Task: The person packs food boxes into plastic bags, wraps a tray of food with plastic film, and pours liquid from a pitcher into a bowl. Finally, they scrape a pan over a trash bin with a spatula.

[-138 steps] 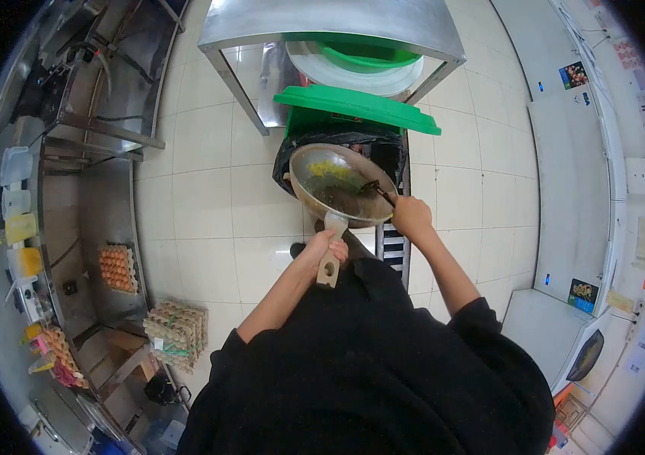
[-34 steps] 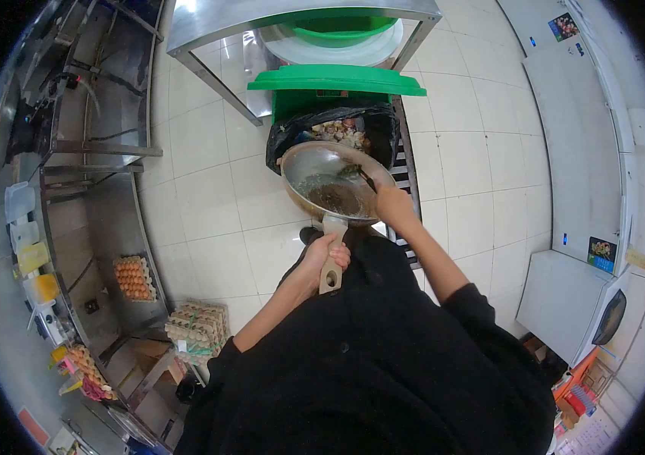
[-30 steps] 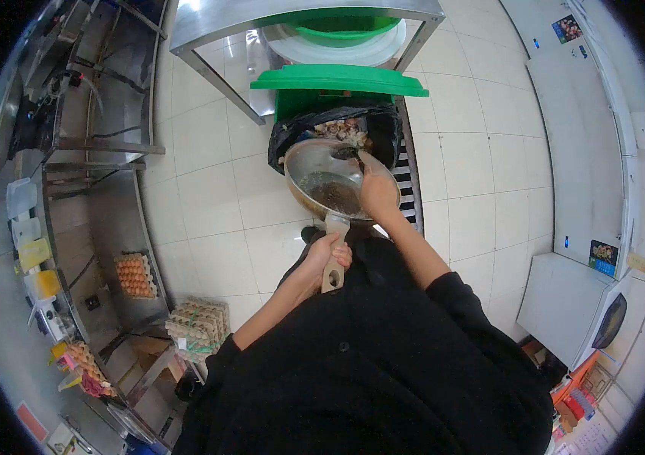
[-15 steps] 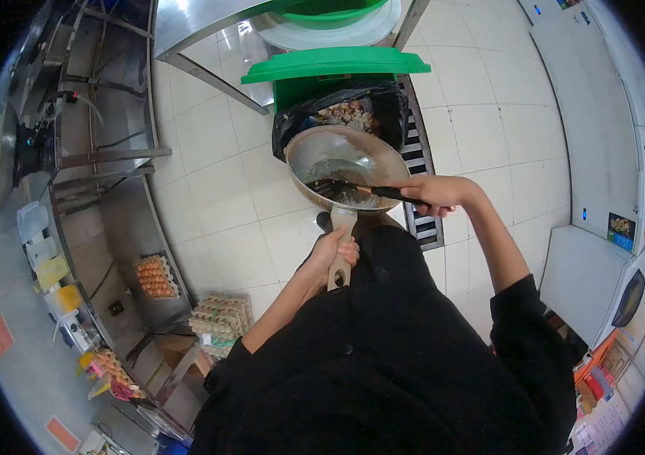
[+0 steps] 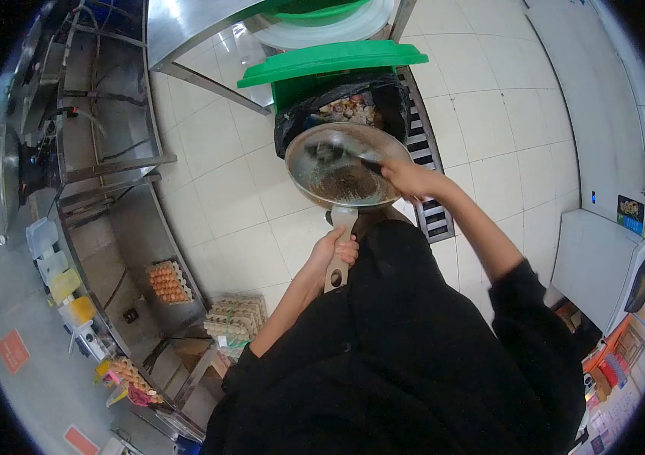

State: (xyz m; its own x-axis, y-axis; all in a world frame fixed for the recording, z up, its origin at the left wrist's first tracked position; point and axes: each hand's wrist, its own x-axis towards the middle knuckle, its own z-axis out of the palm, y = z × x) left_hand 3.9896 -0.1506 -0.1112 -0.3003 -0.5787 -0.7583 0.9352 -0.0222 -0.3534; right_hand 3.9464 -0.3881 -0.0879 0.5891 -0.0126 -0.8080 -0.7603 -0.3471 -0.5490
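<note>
My left hand (image 5: pixel 339 249) is closed around the beige handle of a frying pan (image 5: pixel 315 182). The pan is held beside a green bin (image 5: pixel 330 64) lined with a black bag (image 5: pixel 292 125), its far rim overlapping the bin's opening. Brown residue marks the pan's inner surface. Over the pan's right side, my right hand (image 5: pixel 407 179) grips the dark handle of a spatula (image 5: pixel 330 152), whose head is blurred by motion inside the pan. Food scraps (image 5: pixel 351 111) lie in the bin.
A steel table (image 5: pixel 194 30) stands behind the bin. A floor grate (image 5: pixel 430 163) runs along the right. To the left, a steel shelf holds an egg tray (image 5: pixel 169 282), with stacked egg cartons (image 5: pixel 235 317) nearby. A white appliance (image 5: pixel 595 258) stands at the right.
My right hand has moved left and slightly up, carrying the spatula's head farther toward the pan's far side. The pan stays nearly in place, still held by my left hand.
</note>
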